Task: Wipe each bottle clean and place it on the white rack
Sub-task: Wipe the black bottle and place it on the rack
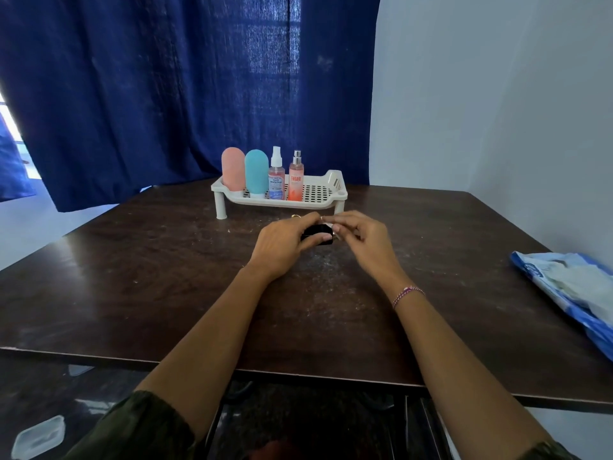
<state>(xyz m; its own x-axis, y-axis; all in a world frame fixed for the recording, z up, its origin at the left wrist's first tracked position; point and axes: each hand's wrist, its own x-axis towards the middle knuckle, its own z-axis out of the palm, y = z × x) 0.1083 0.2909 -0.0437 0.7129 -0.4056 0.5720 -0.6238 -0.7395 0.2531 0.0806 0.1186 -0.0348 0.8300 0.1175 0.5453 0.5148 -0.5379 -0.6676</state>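
1. A person's left hand point(285, 242) curled round a small black bottle point(316, 232), glossy and dark, just above the middle of the frame and low over the table.
2. The right hand point(361, 237) met it from the other side, bent fingertips pinching a white scrap point(328, 226) against the bottle's right end. What the scrap was made of could not be told.
3. A woven pink-and-white bracelet point(408, 293) circled the right wrist.
4. Just beyond the hands stood the white rack point(335, 180), a moulded plastic tray on stubby legs with a perforated floor.
5. Four bottles stood upright in a row on its left half: a matte pink round-topped bottle point(233, 169), a teal round-topped bottle point(256, 172), a clear spray bottle point(276, 179) with a white pump, and an orange spray bottle point(296, 179) with a silver nozzle.
6. The rack's right half showed only its grid of holes.
7. The dark table point(132, 277) had a scuffed wood-grain top flecked with pale marks.
8. A crinkled blue-and-white plastic packet point(570, 287) lay at the table's right edge.
9. A heavy blue curtain point(166, 94) filled the upper left.
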